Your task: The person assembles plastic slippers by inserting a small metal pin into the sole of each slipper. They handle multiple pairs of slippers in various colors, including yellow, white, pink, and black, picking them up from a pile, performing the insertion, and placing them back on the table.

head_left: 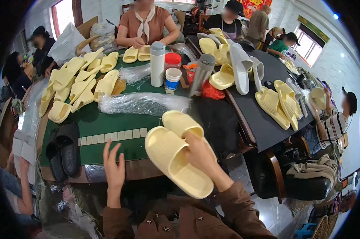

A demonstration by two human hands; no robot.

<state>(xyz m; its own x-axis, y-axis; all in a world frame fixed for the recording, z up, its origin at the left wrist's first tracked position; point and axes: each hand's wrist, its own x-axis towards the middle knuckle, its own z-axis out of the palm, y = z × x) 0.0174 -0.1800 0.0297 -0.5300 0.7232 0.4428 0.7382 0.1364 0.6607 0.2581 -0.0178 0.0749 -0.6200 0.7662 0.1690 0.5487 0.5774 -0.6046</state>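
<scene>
My right hand (202, 153) grips a pair of pale yellow slide slippers (164, 151), held together above the table's near edge. The closer slipper hides part of the other one, and some of my fingers are out of sight. Raised to the left of the pair, my left hand (114, 165) is empty, its fingers stretched apart. Near it on the green tabletop lies a row of small white tiles (112, 136). Black slide slippers (68, 149) rest at the table's left front corner. Clear plastic bags (144, 102) lie beyond the tiles.
More yellow slippers (82, 85) are heaped at the far left. A white bottle (157, 63), a paper cup (173, 79), a red-lidded jar (173, 60) and a steel flask (202, 75) stand mid-table. At right, a dark table (263, 131) bears yellow and white slippers. Several people sit around.
</scene>
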